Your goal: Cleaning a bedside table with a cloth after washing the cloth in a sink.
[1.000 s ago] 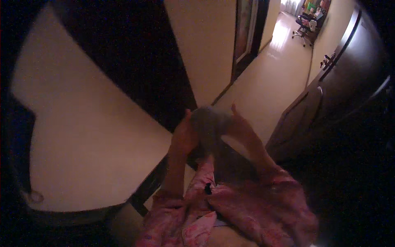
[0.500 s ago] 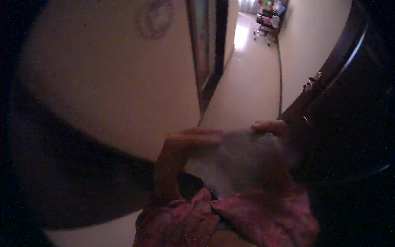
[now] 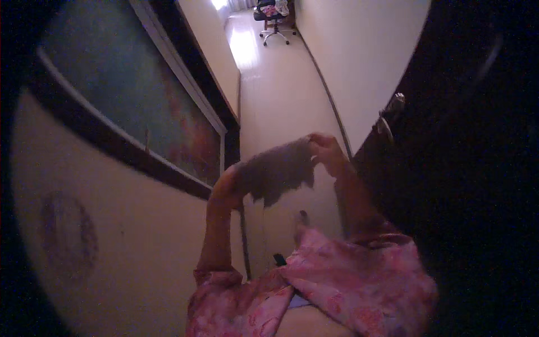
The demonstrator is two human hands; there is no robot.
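A dark grey, limp piece of cloth (image 3: 275, 171) with a ragged lower edge hangs between my two hands in front of me. My left hand (image 3: 227, 188) is closed on its left end; the fingers are partly hidden in shadow. At the upper right corner, my right hand (image 3: 327, 151) pinches the cloth between thumb and fingers. Both arms reach forward from pink patterned sleeves (image 3: 359, 275). The picture is dim, so the kind of cloth cannot be told.
A pale floor (image 3: 275, 101) runs down a narrow passage to a wheeled office chair (image 3: 274, 22) with things piled on it. Along the left wall are a dark-framed panel (image 3: 135, 90) and a round mark (image 3: 67, 236). A dark door with a metal handle (image 3: 386, 123) stands at right.
My view has swung, bringing the framed panel further into sight. The cloth, blurred and bunched closer to me before, now hangs further out, stretched between my hands.
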